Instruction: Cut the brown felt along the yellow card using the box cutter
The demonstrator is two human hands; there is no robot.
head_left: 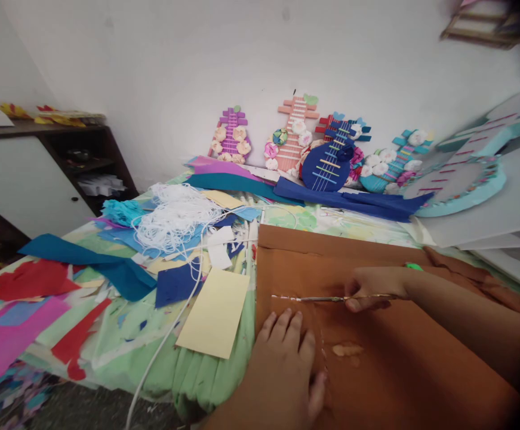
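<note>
A large brown sheet (403,352) lies over the right part of the table. My left hand (282,364) rests on it, palm down with fingers spread, holding nothing. Above and to the right, my right hand (367,289) is closed around a slim tool (322,299) with a narrow, metallic-looking front part. Its exact kind is unclear. The tool lies almost level across the sheet, its tip pointing left at a short pale line (285,297) just beyond my left fingertips. Another pale curved line runs down the sheet to the right of my left hand. A light brown patch (347,349) sits below the tool.
Left of the sheet are a pale yellow card (215,313), a tangle of white string (177,215), a white cord (165,346) and coloured scraps. Several decorated model string instruments (329,164) lean against the wall. A cabinet (31,173) stands at left.
</note>
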